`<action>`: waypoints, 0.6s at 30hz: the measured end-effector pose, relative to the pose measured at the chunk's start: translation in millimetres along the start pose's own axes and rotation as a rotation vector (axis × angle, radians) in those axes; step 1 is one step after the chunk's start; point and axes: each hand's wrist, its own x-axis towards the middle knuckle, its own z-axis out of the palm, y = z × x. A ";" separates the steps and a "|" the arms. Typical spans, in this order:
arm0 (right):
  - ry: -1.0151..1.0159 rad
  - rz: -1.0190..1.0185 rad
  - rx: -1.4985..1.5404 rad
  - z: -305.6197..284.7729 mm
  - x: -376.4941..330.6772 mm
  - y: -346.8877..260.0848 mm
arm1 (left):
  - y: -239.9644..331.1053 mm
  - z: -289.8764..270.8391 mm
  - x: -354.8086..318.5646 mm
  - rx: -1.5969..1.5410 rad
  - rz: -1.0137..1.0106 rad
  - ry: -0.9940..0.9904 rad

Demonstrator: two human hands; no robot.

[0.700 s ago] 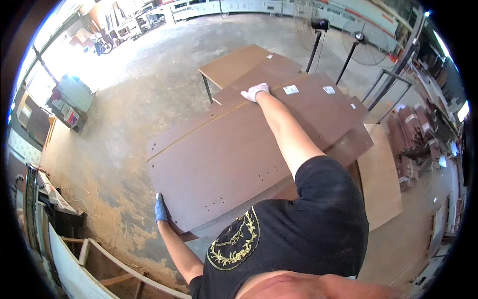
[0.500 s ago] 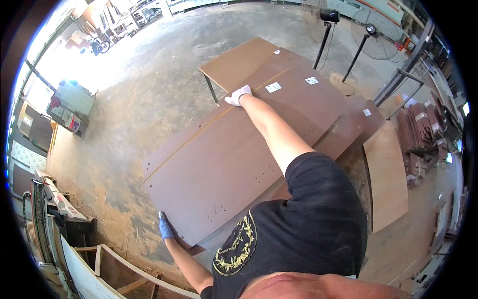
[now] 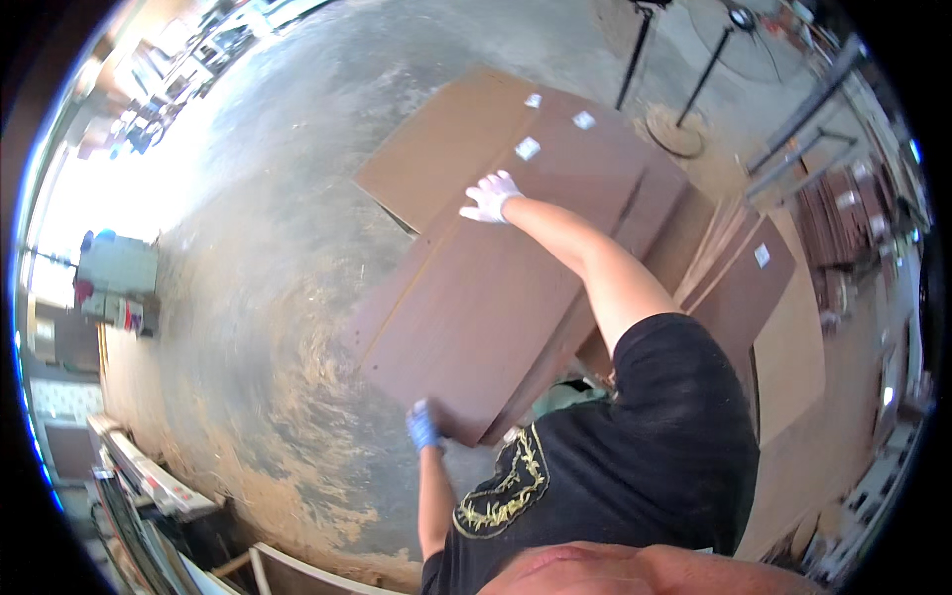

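Here the left hand (image 3: 423, 427), in a blue glove, grips the near corner of a long brown board (image 3: 476, 307); the right hand (image 3: 491, 196), white-gloved, clasps its far edge. The board lies tilted over stacked panels (image 3: 595, 149) above the concrete floor (image 3: 258, 297).

The left hand (image 3: 423, 426), in a blue glove, is low and close to the body with the elbow bent. The right hand (image 3: 491, 196), in a white glove, reaches far forward on a straight arm.
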 end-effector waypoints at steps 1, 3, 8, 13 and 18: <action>0.014 0.098 0.033 31.1 -27.1 27.7 | 26.2 63.0 -19.4 0.279 0.109 0.217; 0.158 0.116 0.008 90.2 -77.4 31.2 | -3.6 69.0 39.0 0.211 0.121 0.098; 0.226 0.259 0.432 140.1 -240.9 8.0 | -0.7 118.9 45.8 0.139 -0.123 -0.178; 0.792 0.586 0.096 75.7 -411.3 52.2 | 13.9 171.9 22.3 0.118 -0.073 -0.185; 0.954 1.389 0.367 152.5 -579.8 117.7 | -46.4 152.3 -31.3 0.038 -0.231 -0.475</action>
